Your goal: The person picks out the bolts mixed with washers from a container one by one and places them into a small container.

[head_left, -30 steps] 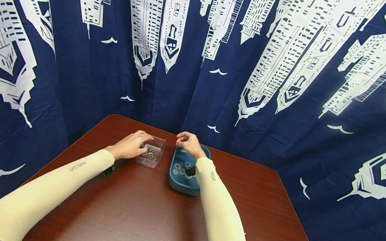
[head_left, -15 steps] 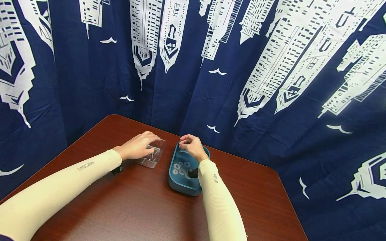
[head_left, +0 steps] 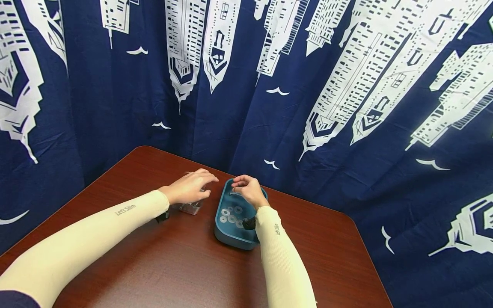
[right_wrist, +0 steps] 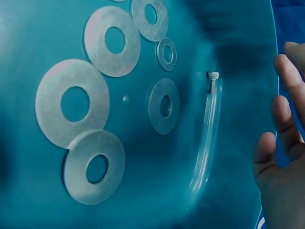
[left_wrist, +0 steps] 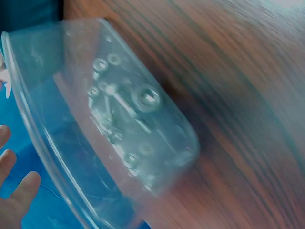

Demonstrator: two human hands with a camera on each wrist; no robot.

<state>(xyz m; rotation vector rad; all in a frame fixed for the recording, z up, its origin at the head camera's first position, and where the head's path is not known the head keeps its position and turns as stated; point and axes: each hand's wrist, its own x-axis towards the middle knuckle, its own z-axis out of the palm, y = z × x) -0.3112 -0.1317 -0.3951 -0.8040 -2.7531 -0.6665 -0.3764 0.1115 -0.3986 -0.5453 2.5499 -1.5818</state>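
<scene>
My left hand (head_left: 192, 187) is over the clear plastic box (head_left: 190, 208), its fingers stretched toward the blue tray. Screws, nuts and washers (left_wrist: 147, 98) lie inside that box in the left wrist view, somewhat blurred. The left fingers (left_wrist: 28, 186) are spread beside the box's rim, holding nothing visible. Over the far end of the blue tray (head_left: 236, 244) is my right hand (head_left: 249, 191). Its fingers (right_wrist: 281, 107) bend loosely and stay apart, with nothing seen between them. A small screw (right_wrist: 212, 82) lies in the tray near several flat metal washers (right_wrist: 72, 131).
Both containers stand on a reddish-brown wooden table (head_left: 165, 265), the tray to the right of the box. A dark blue curtain (head_left: 231, 128) with white buildings hangs close behind the table's back edge.
My left hand has moved right across the clear box toward the tray, covering more of the box. My right hand has shifted slightly right and nearer over the tray.
</scene>
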